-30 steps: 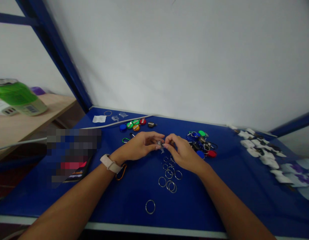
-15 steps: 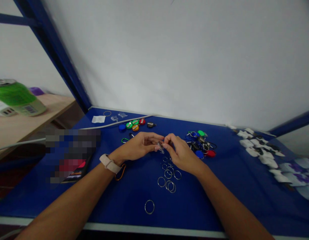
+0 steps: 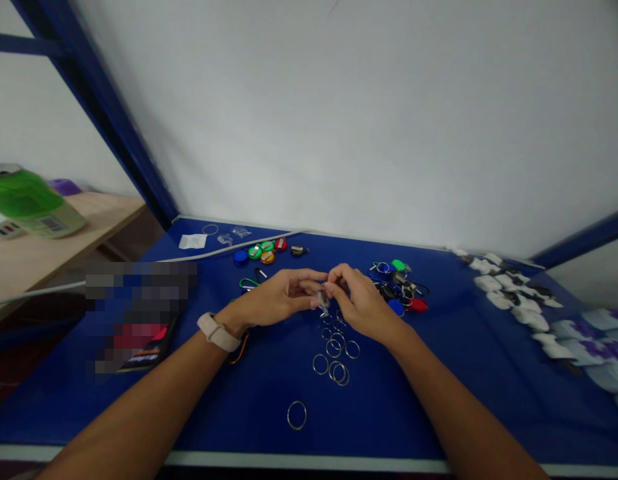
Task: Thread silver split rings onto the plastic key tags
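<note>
My left hand (image 3: 283,295), with a pale band at the wrist, pinches a small silver metal piece (image 3: 323,303) between thumb and fingers. My right hand (image 3: 361,300) is closed at the upper end of the same piece, its thumb and fingertips meeting the left fingers. The exact kind of piece is too small to make out. Just below both hands several loose split key rings (image 3: 333,347) lie on the blue table (image 3: 389,413). One larger key ring (image 3: 297,415) is apart from them, nearer the front edge.
Coloured badge reels (image 3: 267,256) lie behind the left hand, with carabiners (image 3: 249,284) closer in. A pile of reels with rings (image 3: 399,288) is right of my right hand. White pieces (image 3: 519,300) line the far right. A cable (image 3: 219,251) crosses the back left.
Both hands stay together at the same spot, and the silver piece has turned to hang more steeply between the fingers. The whole view has shifted slightly.
</note>
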`<move>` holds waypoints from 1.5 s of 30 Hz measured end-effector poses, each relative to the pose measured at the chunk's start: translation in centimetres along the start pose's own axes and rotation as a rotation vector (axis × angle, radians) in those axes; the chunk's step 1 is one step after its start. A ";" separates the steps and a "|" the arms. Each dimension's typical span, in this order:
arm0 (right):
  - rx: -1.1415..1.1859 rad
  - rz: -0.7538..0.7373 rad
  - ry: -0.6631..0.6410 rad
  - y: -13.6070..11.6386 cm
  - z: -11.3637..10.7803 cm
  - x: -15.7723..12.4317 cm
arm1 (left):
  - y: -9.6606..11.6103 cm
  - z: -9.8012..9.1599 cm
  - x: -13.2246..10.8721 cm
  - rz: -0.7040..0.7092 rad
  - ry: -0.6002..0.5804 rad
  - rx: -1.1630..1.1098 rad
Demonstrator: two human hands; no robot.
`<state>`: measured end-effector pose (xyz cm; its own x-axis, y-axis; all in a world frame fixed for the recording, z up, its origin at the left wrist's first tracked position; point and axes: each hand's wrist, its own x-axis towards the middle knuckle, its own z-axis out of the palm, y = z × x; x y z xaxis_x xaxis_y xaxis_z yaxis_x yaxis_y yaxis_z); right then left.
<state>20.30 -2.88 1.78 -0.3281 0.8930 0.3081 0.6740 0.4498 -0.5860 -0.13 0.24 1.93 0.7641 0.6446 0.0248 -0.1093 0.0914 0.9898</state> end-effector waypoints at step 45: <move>-0.167 -0.330 -0.313 -4.5 3.2 -1.5 | 1.4 -4.0 -0.4 0.205 0.943 0.063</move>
<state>15.69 -6.22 1.56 -0.7088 0.6759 0.2020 0.5886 0.7244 -0.3588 -3.17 3.14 2.76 -0.0931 0.9904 0.1020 -0.1280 -0.1135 0.9853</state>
